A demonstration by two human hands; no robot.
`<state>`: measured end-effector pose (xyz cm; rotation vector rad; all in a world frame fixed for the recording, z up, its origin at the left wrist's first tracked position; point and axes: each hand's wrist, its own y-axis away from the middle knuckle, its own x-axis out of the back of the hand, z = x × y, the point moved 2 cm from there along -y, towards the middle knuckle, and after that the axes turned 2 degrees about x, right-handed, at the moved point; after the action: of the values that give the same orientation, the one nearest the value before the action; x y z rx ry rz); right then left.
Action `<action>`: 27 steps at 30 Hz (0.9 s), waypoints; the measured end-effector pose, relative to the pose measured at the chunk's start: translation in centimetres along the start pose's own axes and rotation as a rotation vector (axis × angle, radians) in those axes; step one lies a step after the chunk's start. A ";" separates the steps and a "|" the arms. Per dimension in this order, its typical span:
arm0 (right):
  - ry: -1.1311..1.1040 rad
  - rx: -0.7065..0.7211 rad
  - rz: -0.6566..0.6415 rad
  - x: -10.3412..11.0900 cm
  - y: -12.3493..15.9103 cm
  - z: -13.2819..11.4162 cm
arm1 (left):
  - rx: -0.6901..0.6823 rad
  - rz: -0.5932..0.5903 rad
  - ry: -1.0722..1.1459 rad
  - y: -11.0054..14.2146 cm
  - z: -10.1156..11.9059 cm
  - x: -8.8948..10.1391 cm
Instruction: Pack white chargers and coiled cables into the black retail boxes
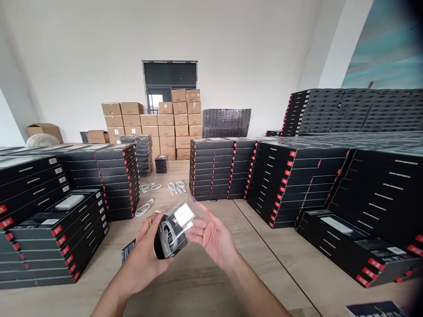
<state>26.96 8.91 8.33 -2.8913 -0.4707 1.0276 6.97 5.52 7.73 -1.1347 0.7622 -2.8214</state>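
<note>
Above the table, my left hand (145, 246) grips a small black box (161, 246) from its left side, fingers wrapped round it. Inside the box a coiled grey-white cable (170, 233) shows. A clear plastic cover (190, 204) with a white label (183, 214) stands up from the box's far side. My right hand (213, 235) has its thumb and curled fingers about the right edge of this cover. Partly hidden behind my left wrist, a dark printed card (127, 251) lies on the table.
White coiled cables (145, 208) lie on the wooden table (205, 281) ahead. Tall stacks of black boxes with red tabs (218, 171) flank both sides. A low black stack (66, 237) stands left, another (343, 242) right. Brown cartons (165, 127) are piled at the back.
</note>
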 end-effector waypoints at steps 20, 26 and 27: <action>0.846 0.336 0.054 -2.3 1.5 -3.8 | 0.016 0.044 0.656 0.7 3.2 -3.4; 0.816 0.464 0.143 -1.6 1.4 -3.2 | 0.015 0.158 0.630 0.1 2.0 -2.9; 0.797 0.499 0.159 -1.4 1.4 -3.1 | 0.016 0.194 0.608 0.0 1.7 -2.9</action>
<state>28.23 7.36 11.46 -2.5870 0.0621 -0.0675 10.26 5.27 6.88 -0.1596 0.8041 -2.9936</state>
